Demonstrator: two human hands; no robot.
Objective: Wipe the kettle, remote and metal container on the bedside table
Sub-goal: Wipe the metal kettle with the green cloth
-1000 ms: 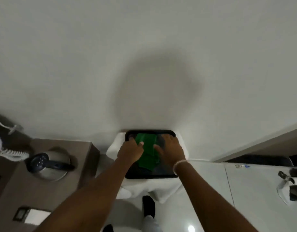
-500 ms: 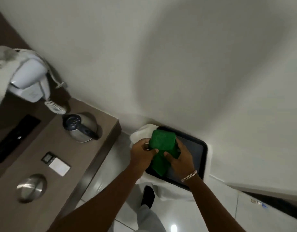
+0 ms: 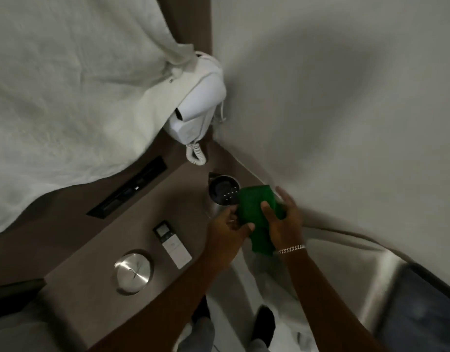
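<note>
A folded green cloth [image 3: 254, 207] is gripped between both hands just right of the kettle. My left hand [image 3: 227, 228] pinches its lower left edge. My right hand [image 3: 284, 219] holds the cloth's right side, thumb on top. The steel kettle [image 3: 222, 193] with a dark lid stands at the back of the brown bedside table [image 3: 97, 270]; the cloth overlaps its right rim. A white remote [image 3: 173, 243] lies flat mid-table. The round metal container [image 3: 133, 272] with a brushed lid sits nearer me, to the left.
A white wall phone [image 3: 197, 110] with a coiled cord hangs above the table's back corner. White bedding [image 3: 66, 97] fills the left. A dark slot panel [image 3: 128, 189] is set into the table. A black tray [image 3: 422, 313] sits at lower right; my shoes are on the tiled floor.
The cloth has been lifted off the black tray and carried left to the kettle. My view swung left, bringing the bedside table, phone and bedding into view.
</note>
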